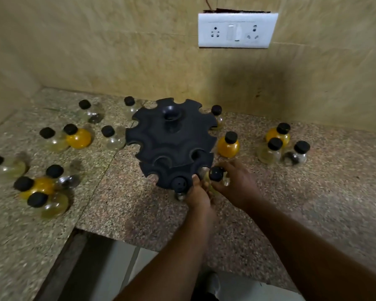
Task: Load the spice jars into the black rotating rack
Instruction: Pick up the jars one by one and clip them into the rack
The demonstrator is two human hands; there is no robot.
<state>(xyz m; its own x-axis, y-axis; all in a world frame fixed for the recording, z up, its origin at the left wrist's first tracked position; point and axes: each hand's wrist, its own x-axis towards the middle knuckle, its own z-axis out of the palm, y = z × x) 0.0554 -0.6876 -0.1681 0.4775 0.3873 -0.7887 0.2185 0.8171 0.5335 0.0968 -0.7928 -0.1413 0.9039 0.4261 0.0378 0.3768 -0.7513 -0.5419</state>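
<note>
A speckled granite counter, pinkish and grainy, meets a beige tiled wall. On its left stand a dozen or so round-bellied glass jars with stubby black caps, singly and in tight clusters. Most look clear or faintly yellow. A yellow jar among them is packed with bright orange-yellow powder.

In the middle rises the rack, matte black plastic with a scalloped rim of round notches in two tiers and a hollow knob on top. A seated jar hangs in the near notch, its cap flush with the rim and glass showing below.

The left hand has its thumb against the rack's near edge. Its fingers go under and out of sight, so whether they hold anything cannot be told. Just beside it, the right hand curls its fingers round a small jar, close against the rack's lower tier.

Further right another powder jar stands alone, then three clustered jars. A glossy white socket plate sits on the wall above.
</note>
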